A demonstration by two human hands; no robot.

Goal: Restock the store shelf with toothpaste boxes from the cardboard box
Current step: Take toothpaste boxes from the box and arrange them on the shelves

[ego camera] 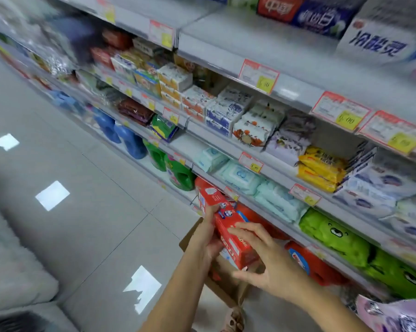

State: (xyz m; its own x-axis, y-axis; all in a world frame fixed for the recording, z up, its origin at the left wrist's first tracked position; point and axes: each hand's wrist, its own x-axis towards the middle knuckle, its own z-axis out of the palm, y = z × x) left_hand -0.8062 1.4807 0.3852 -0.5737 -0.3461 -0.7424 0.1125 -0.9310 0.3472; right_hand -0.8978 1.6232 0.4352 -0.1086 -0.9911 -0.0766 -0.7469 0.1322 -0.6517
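Long red cardboard toothpaste boxes point(228, 226), their white lettering too blurred to read, sit low in the centre of the frame, just above the open brown cardboard box point(226, 293). The left hand point(208, 236) grips their left side. The right hand point(271, 262) clasps the near end, fingers spread. At upper right, a white toothpaste carton point(379, 41) on the grey metal shelf point(250, 44) reads 冷酸灵.

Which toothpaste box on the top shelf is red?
The red box at the picture's top edge; right of it sit a dark blue box and a white box.
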